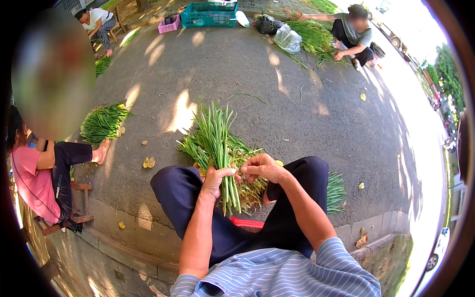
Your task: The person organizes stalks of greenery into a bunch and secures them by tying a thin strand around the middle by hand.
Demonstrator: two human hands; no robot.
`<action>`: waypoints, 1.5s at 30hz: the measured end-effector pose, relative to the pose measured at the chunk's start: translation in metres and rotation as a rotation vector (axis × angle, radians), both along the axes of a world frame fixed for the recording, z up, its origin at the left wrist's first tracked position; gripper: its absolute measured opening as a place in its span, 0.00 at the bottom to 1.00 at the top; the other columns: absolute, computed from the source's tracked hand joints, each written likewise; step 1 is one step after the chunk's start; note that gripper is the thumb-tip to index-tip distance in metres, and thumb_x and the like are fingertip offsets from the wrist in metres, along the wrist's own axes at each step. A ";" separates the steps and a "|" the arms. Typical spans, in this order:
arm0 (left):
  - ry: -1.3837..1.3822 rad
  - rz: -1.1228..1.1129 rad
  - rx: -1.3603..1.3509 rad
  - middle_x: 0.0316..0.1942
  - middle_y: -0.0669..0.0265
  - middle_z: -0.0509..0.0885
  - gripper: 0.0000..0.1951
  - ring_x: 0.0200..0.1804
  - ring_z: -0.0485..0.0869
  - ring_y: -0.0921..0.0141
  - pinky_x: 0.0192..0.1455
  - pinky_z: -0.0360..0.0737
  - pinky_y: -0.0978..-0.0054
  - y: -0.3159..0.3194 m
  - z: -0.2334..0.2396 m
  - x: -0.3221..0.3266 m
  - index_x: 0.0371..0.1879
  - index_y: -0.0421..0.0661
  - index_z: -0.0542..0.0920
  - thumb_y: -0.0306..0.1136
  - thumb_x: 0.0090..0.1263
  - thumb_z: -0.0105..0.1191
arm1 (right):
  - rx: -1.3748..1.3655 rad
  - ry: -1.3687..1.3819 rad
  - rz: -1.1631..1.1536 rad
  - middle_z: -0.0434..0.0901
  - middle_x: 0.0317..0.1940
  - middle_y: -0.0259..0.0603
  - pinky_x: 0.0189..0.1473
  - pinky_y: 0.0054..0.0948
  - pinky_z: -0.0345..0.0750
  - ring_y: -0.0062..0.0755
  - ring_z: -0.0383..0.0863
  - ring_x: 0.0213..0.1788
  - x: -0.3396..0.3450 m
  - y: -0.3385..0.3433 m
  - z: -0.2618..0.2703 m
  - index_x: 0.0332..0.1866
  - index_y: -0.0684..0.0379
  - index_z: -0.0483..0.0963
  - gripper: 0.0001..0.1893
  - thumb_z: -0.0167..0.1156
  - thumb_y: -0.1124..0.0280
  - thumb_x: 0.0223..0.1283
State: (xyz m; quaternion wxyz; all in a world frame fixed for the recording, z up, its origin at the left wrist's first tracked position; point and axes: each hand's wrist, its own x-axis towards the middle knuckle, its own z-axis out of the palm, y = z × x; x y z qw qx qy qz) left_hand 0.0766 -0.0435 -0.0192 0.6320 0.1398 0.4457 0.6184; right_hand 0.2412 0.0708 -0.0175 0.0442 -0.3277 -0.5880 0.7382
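My left hand is wrapped around a bunch of long green chives, thumb across the stems, pale cut ends pointing towards me. Close to that thumb, my right hand has its thumb and forefinger brought together; whether a thin stem is pinched there is too small to tell. Beneath both hands, between my knees, lies a heap of loose chives and yellowish trimmings. Part of the heap is hidden by the bunch and my hands. A red plastic piece shows below, between my thighs.
More chives lie beside my right knee. A chive pile is near a seated person on the left. At the back stand a teal crate and a pink basket. Another person crouches by a large pile.
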 end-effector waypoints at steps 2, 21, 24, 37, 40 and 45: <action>-0.001 0.000 -0.005 0.32 0.59 0.77 0.35 0.24 0.81 0.66 0.26 0.82 0.67 0.000 0.001 0.001 0.64 0.45 0.61 0.21 0.51 0.52 | 0.021 0.027 -0.016 0.81 0.26 0.35 0.30 0.21 0.79 0.21 0.80 0.25 0.001 0.001 0.001 0.38 0.66 0.79 0.11 0.63 0.67 0.59; -0.017 -0.040 -0.011 0.30 0.58 0.77 0.36 0.23 0.81 0.66 0.26 0.82 0.65 0.001 0.000 0.001 0.65 0.45 0.62 0.19 0.51 0.53 | -0.280 0.278 -0.471 0.78 0.25 0.35 0.29 0.23 0.80 0.23 0.78 0.23 0.016 0.036 -0.007 0.39 0.64 0.76 0.08 0.63 0.73 0.57; -0.011 -0.042 -0.005 0.30 0.57 0.77 0.36 0.23 0.81 0.65 0.26 0.82 0.65 0.000 0.001 0.002 0.65 0.45 0.62 0.20 0.50 0.53 | -0.290 0.312 -0.613 0.78 0.25 0.35 0.29 0.24 0.80 0.22 0.78 0.23 0.018 0.052 -0.015 0.39 0.63 0.75 0.07 0.61 0.74 0.59; -0.003 -0.017 0.031 0.30 0.57 0.77 0.38 0.24 0.81 0.65 0.28 0.82 0.64 -0.001 0.004 0.000 0.66 0.44 0.60 0.22 0.49 0.53 | 0.191 -0.042 -0.498 0.81 0.25 0.41 0.29 0.29 0.79 0.29 0.79 0.24 -0.004 0.043 -0.088 0.40 0.68 0.77 0.10 0.59 0.73 0.57; 0.002 -0.017 0.033 0.30 0.58 0.77 0.38 0.24 0.81 0.65 0.28 0.82 0.65 0.000 0.003 0.000 0.66 0.43 0.59 0.22 0.49 0.53 | 0.736 -0.365 0.033 0.83 0.27 0.43 0.36 0.33 0.77 0.32 0.81 0.28 -0.005 0.027 -0.094 0.41 0.63 0.80 0.15 0.61 0.64 0.52; 0.007 0.006 0.030 0.30 0.59 0.77 0.37 0.24 0.81 0.65 0.27 0.81 0.65 -0.003 0.004 -0.001 0.65 0.42 0.60 0.21 0.49 0.52 | 0.425 -0.241 -0.093 0.81 0.27 0.39 0.34 0.30 0.77 0.26 0.79 0.29 -0.013 0.010 -0.031 0.37 0.65 0.79 0.15 0.60 0.61 0.57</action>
